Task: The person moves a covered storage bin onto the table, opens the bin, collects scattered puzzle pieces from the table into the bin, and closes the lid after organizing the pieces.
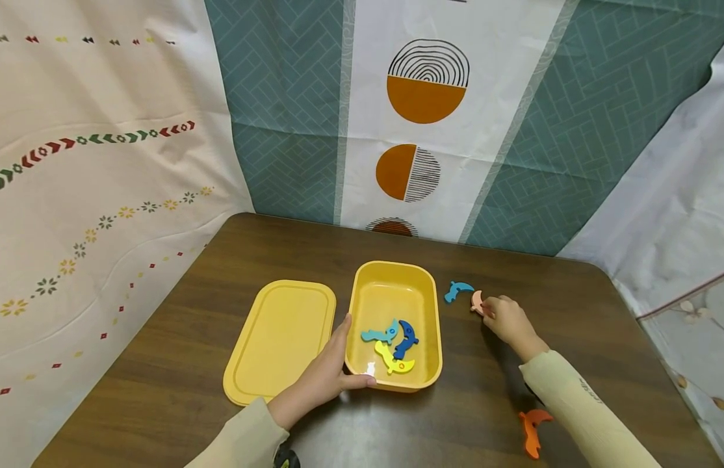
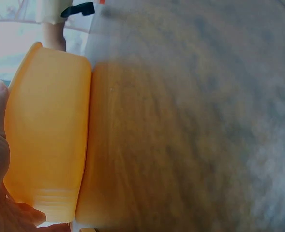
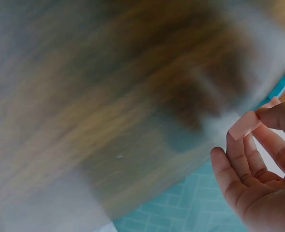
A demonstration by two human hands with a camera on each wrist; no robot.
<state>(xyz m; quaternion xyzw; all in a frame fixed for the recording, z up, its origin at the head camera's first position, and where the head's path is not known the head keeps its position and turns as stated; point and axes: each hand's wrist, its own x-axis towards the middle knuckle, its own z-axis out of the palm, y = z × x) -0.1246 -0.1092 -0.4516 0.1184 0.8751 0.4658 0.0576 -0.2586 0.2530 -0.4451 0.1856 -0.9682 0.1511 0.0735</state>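
- Peach-pink, flat, crescent-shaped piece, smooth and thick-edged: pinched between thumb and fingertips of the right hand. Grip nearly closed, by the piece's thickness only. Located right of the tub; cannot tell whether it touches the table.
- Left hand: thumb and fingers spread wide, holding the near left corner of a yellow, round-cornered rectangular tub; thumb along the near wall, fingers along the left wall. Tub smooth, semi-glossy, apparently plastic.
- On the tub floor, close together towards the near end: light teal piece, dark blue piece and bright yellow piece, each with a curved crescent end and a wavy stem.
- Blue crescent-ended piece: on the table, just beyond the peach piece.
- Orange piece, hooked top and notched stem: near the right forearm.
- Yellow flat lid, rounded corners, raised border: left of the tub.
- Dark brown wood-grain table beneath; behind it, teal-and-white cloth with a herringbone pattern and orange half-discs.
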